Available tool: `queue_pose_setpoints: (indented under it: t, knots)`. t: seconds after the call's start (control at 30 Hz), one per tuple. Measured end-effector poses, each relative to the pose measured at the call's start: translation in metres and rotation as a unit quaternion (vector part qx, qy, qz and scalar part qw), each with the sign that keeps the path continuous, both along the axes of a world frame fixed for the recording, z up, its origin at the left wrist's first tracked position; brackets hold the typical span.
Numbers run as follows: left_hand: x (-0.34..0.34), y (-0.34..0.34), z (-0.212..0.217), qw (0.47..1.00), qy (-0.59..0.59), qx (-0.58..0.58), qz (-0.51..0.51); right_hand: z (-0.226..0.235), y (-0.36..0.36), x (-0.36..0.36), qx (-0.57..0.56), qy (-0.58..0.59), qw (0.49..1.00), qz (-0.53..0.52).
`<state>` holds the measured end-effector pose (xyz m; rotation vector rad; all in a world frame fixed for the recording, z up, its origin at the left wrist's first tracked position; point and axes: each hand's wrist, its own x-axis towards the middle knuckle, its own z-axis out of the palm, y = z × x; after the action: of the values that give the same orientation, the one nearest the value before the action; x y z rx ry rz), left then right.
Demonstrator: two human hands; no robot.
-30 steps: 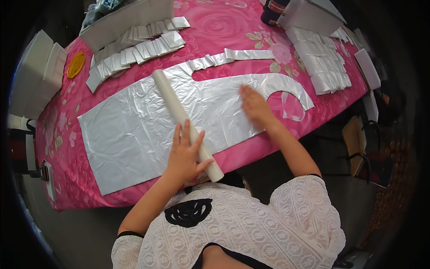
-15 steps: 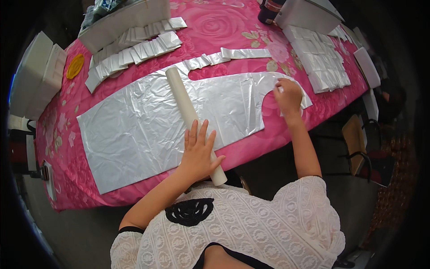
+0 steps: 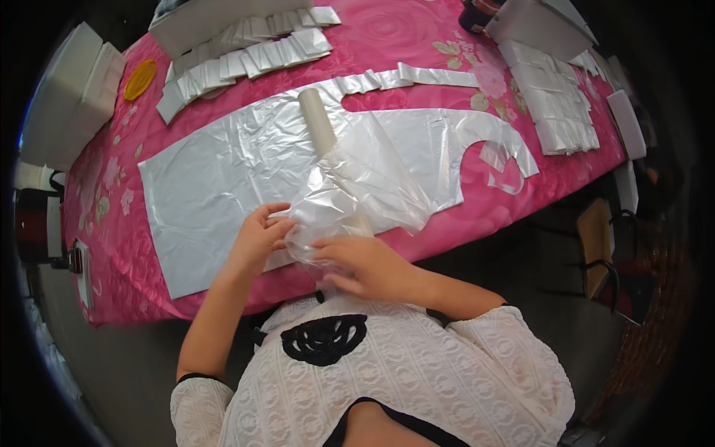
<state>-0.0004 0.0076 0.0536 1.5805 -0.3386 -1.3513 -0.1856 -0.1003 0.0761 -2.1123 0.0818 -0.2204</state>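
Observation:
A flat layer of silvery disposable plastic aprons (image 3: 208,216) lies across the table, with armhole cut-outs and straps at its far and right ends. Across it rests a whitish tube (image 3: 316,119), its near part covered by a crumpled, see-through plastic apron (image 3: 365,175) that I have lifted and bunched toward me. My left hand (image 3: 261,237) has its fingers curled at the left edge of this film. From the right, my right hand (image 3: 370,267) closes on the gathered film near my waist. Its exact grip is partly blurred.
The table has a pink floral cloth (image 3: 112,261). Rows of folded white packets (image 3: 246,59) lie at the far left, more folded packets (image 3: 555,112) at the right. White boxes (image 3: 63,97), a yellow oval lid (image 3: 140,80) and a dark container (image 3: 478,15) stand around. A chair (image 3: 596,238) is at right.
My right hand has come from the aprons' right end to my front, bringing a thin apron over the tube. My left hand has left the tube and moved left to the film.

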Motion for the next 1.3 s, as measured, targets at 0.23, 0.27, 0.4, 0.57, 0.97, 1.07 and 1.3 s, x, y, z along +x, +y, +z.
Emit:
queue_pose_setpoints:
  t: [0.23,0.27,0.4,0.57,0.97,1.07,1.3]
  knots:
    - [-0.017,0.029,-0.020,0.997,0.077,-0.008,-0.006,0.010,0.005,0.008,0.205,0.146,0.967,0.026]
    - [-0.023,0.030,-0.023,0.997,0.077,-0.027,0.007,0.010,0.007,0.010,0.226,0.135,0.965,0.020]
    - [-0.029,0.030,-0.028,0.965,0.206,-0.123,0.105,0.018,0.005,0.012,0.147,0.086,0.984,-0.060]
    - [-0.015,0.022,-0.004,0.958,0.195,-0.137,0.161,0.021,0.010,0.024,-0.010,0.006,0.991,-0.134]
    - [-0.008,0.029,-0.007,0.991,0.047,-0.079,0.093,-0.017,-0.066,0.003,0.300,0.059,0.925,-0.224]
    - [-0.001,0.034,-0.006,0.993,0.027,-0.062,0.095,-0.026,-0.151,-0.040,0.209,0.042,0.919,-0.333]
    - [0.007,0.039,-0.015,0.997,0.014,-0.014,0.069,0.029,-0.229,-0.145,-0.206,-0.073,0.747,-0.628]
